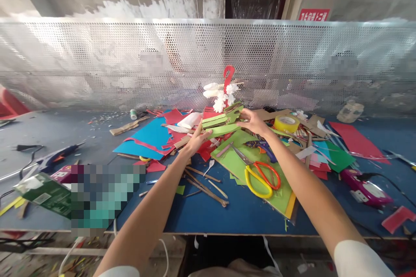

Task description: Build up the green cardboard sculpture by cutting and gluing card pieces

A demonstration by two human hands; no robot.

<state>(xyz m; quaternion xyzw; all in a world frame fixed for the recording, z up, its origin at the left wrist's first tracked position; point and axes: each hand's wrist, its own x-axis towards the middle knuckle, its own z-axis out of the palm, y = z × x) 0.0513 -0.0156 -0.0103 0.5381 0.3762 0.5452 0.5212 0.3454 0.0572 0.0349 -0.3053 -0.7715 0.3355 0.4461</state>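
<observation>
Above the middle of the table is a green cardboard craft piece (218,122), built in layers with brown cut edges. My left hand (196,139) grips its left end, thumb toward the front. My right hand (255,122) holds its right end, with fingers round the edge. Just behind rises a red paper hook (229,74) with white flowers (221,101) and white buds (212,90); I cannot tell whether these are joined to the green piece. Scissors (258,176) with yellow and orange handles lie open on green sheets (276,197), below my right hand.
Blue card (146,136) and red scraps lie left of my hands. A yellow tape roll (286,124) and a dark blue glue gun (264,149) are at the right. Another glue gun (55,158) lies far left. A perforated metal screen (123,65) closes off the table's back.
</observation>
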